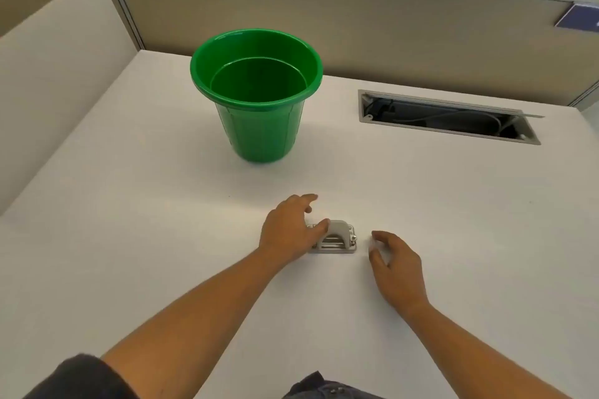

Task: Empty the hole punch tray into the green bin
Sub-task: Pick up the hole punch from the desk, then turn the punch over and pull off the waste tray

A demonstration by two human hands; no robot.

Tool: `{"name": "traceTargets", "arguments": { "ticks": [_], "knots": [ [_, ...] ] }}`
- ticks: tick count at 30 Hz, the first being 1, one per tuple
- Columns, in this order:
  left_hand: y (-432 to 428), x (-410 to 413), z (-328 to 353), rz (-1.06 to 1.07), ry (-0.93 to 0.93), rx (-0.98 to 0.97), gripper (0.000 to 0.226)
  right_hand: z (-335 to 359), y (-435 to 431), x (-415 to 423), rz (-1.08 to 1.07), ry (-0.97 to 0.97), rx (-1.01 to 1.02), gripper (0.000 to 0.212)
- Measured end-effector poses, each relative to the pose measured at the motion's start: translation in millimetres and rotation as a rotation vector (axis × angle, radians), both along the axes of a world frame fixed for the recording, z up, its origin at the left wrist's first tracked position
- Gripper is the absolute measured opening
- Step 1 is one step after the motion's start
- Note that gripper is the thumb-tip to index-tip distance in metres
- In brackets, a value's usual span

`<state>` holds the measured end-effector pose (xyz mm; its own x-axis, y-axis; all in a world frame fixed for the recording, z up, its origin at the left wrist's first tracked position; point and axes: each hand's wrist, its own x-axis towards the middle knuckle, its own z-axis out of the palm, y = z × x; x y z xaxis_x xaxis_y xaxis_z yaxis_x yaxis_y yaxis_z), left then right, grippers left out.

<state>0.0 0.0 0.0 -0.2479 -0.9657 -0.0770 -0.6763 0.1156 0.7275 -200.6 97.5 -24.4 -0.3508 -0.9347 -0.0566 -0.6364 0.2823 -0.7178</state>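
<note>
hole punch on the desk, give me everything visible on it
The hole punch is small and light grey, plastic-looking on top with metal parts showing at its front and right end. It sits flat on the white desk, near the person, well short of the green bin. The left hand covers its left end, thumb on the top lever. The right hand is just to its right, not touching. Its tray can't be seen.

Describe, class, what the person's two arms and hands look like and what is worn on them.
Both forearms are bare from elbow to wrist. The left hand and right hand carry no gloves, rings, watch or wristband that can be seen. A dark short sleeve covers the left upper arm; the right sleeve is out of frame. The fingers are uncovered.
</note>
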Motion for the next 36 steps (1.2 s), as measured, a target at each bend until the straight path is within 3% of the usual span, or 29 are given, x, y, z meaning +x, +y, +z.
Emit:
{"name": "traceTargets", "arguments": {
  "ticks": [5,11,17,24,29,36],
  "knots": [
    [-4,-15,7,-0.155,-0.217,0.086,0.032,7,6,4,-0.106,-0.136,0.019,0.02],
    [6,-8,7,-0.201,-0.312,0.238,0.037,21,15,10,-0.163,-0.315,0.054,0.015],
    [54,9,18,-0.002,-0.065,0.235,0.042,42,31,38,-0.279,-0.715,0.126,0.011],
    [116,8,49,0.205,0.215,0.203,0.036,80,32,80,-0.213,-1.221,0.292,0.049],
    [133,8,63,0.317,0.291,0.17,0.034,91,38,94,-0.19,-1.376,0.278,0.05],
    [131,15,84,0.301,0.434,0.085,0.031,104,35,106,-0.107,-1.52,0.309,0.048]
  ]
}}
